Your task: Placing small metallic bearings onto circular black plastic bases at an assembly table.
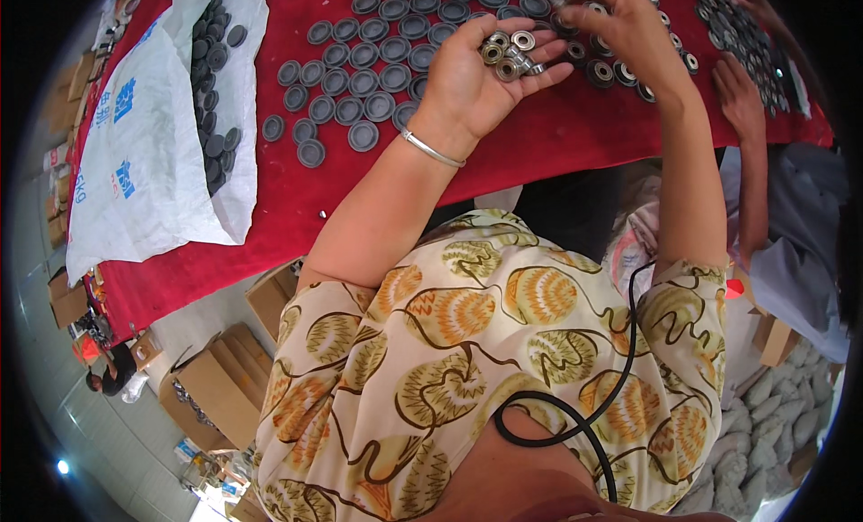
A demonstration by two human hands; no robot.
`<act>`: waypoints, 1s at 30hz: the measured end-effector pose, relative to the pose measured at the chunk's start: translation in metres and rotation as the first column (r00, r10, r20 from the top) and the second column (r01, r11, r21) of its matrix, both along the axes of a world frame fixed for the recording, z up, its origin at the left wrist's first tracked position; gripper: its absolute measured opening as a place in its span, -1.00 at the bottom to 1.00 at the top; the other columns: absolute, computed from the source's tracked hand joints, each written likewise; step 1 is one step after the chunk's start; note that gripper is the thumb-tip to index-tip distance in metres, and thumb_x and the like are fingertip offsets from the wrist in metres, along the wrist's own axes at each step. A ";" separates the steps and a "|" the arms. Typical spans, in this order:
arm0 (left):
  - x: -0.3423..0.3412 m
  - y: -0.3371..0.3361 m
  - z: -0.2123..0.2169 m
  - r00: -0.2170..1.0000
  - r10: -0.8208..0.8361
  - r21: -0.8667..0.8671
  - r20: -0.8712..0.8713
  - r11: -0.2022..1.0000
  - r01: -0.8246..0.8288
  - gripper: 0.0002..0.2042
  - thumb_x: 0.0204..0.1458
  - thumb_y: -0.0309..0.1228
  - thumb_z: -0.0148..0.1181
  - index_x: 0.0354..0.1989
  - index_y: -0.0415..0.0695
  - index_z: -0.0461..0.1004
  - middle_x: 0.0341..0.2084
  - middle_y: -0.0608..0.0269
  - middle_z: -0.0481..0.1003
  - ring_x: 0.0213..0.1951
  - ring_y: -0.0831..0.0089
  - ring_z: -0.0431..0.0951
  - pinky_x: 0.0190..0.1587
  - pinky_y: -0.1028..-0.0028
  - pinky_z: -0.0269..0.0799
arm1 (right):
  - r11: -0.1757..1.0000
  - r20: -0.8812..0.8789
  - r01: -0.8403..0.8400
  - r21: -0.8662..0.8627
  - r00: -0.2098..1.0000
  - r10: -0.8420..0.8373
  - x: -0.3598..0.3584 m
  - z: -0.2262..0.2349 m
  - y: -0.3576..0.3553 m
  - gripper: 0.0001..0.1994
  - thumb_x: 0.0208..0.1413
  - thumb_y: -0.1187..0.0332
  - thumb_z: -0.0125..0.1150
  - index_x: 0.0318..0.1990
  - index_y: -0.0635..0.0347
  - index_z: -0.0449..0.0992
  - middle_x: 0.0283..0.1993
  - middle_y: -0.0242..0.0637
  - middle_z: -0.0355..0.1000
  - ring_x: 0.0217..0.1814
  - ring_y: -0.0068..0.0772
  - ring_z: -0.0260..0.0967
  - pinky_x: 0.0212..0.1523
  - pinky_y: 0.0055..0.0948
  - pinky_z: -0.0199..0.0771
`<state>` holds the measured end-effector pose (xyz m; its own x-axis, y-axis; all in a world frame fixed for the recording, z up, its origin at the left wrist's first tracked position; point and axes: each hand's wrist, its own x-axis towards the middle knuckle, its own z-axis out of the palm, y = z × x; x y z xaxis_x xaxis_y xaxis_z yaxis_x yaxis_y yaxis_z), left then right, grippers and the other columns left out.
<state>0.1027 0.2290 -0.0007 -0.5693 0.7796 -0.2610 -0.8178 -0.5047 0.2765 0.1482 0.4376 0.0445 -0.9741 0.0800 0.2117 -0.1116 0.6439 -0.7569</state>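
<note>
My left hand [461,84] is palm up above the red cloth, fingers spread. Several small metal ball bearings [507,66] rest in a heap on its palm and fingers. Just right of it, my right hand [613,26] reaches over the cloth with bent fingers, their tips drawn together above a row of round parts. What those fingertips hold is too small to make out. Rows of round grey caps [362,83] lie on the cloth left of and beyond my left hand. Near my right wrist, several caps carry a bearing [600,72] in their middle.
A white woven bag [157,154] with loose grey caps [211,64] lies on the table's left. At the right, another person's hand [739,95] rests by more round parts [742,46]. Cardboard boxes [216,387] stand below left; grey sacks [773,423] are piled below right.
</note>
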 end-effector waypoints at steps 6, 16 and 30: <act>0.006 0.000 0.013 0.992 0.061 -0.188 -0.112 0.979 -0.081 -0.53 0.39 -0.24 -0.23 0.17 -0.47 0.31 0.13 -0.40 0.40 0.21 -0.25 0.43 0.31 -0.18 0.41 | 0.948 -0.047 0.125 0.291 0.992 -0.116 -0.036 -0.016 0.009 -0.78 0.04 0.49 0.33 -0.13 0.25 0.60 -0.15 -0.07 0.54 -0.09 -0.06 0.53 -0.02 -0.22 0.51; 0.005 -0.001 0.010 0.998 0.055 -0.122 -0.028 0.991 -0.058 -0.63 0.36 -0.26 -0.16 -0.01 -0.35 0.43 -0.09 -0.20 0.53 0.00 -0.08 0.59 0.13 -0.15 0.55 | 0.881 -0.056 0.116 0.458 0.993 -0.101 -0.037 -0.019 0.011 -0.81 0.04 0.43 0.33 -0.17 0.21 0.61 -0.19 -0.05 0.53 -0.07 0.06 0.51 -0.02 -0.13 0.51; 0.009 -0.002 0.013 0.997 0.034 -0.149 -0.069 0.988 -0.044 -0.56 0.39 -0.22 -0.21 0.11 -0.41 0.38 0.03 -0.29 0.48 0.12 -0.15 0.51 0.23 -0.13 0.48 | 0.839 -0.120 0.093 0.536 0.992 -0.033 -0.028 -0.019 0.013 -0.74 0.05 0.45 0.27 -0.07 0.22 0.62 -0.08 -0.09 0.56 0.03 0.04 0.50 0.06 -0.11 0.47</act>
<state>0.1115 0.2270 0.0126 -0.6186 0.7110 -0.3344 -0.7756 -0.4845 0.4045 0.1204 0.4509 0.0259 -0.9415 -0.0155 0.3366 -0.1137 0.9550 -0.2741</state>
